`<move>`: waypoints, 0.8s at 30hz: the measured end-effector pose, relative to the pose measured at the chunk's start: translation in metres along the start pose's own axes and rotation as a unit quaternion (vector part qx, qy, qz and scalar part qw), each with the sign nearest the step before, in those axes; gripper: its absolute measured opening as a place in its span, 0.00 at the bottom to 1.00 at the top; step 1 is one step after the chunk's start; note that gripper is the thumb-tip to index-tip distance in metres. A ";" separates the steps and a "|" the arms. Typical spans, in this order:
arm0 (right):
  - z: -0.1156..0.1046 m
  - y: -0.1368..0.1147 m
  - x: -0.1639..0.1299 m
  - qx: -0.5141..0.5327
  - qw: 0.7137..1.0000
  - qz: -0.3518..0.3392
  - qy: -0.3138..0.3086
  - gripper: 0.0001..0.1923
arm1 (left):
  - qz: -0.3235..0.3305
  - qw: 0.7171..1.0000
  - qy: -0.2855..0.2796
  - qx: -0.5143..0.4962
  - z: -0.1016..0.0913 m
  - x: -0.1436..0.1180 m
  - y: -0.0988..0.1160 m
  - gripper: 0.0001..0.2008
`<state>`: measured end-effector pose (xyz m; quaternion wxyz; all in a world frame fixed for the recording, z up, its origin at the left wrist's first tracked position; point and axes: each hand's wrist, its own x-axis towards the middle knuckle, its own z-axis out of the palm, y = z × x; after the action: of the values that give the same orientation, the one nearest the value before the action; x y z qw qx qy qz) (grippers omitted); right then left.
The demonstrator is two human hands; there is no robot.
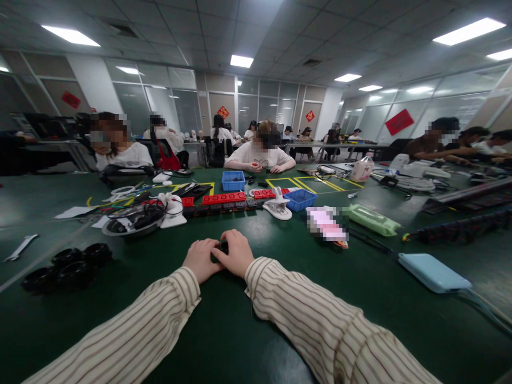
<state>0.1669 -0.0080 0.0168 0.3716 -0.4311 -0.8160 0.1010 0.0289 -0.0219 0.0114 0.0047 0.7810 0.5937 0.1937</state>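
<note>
My left hand [201,260] and my right hand [237,254] meet above the green table, in the middle of the view. Between their closed fingers sits a small black part [224,247]. Most of it is hidden by the fingers, and its kind cannot be made out. Both hands grip it from opposite sides. Beyond them runs a row of red socket modules [224,198] with black modules [240,205] along its near side. A white clip base [279,207] stands just right of that row.
Black round rings [74,269] and a wrench [22,248] lie left. A metal bowl [138,230] holds cables. Two blue bins [233,181] stand behind the modules. Rightward lie a green soft pack [372,220] and a corded light-blue power bank [434,272]. A person [262,154] sits opposite.
</note>
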 end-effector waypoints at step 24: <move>0.005 -0.002 0.001 -0.002 1.000 0.003 0.014 0.13 | 0.004 0.999 0.035 0.012 0.000 -0.001 -0.004 0.19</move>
<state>0.1616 -0.0077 0.0150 0.3817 -0.4357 -0.8097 0.0944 0.0246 -0.0215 0.0104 -0.0260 0.7764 0.5923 0.2139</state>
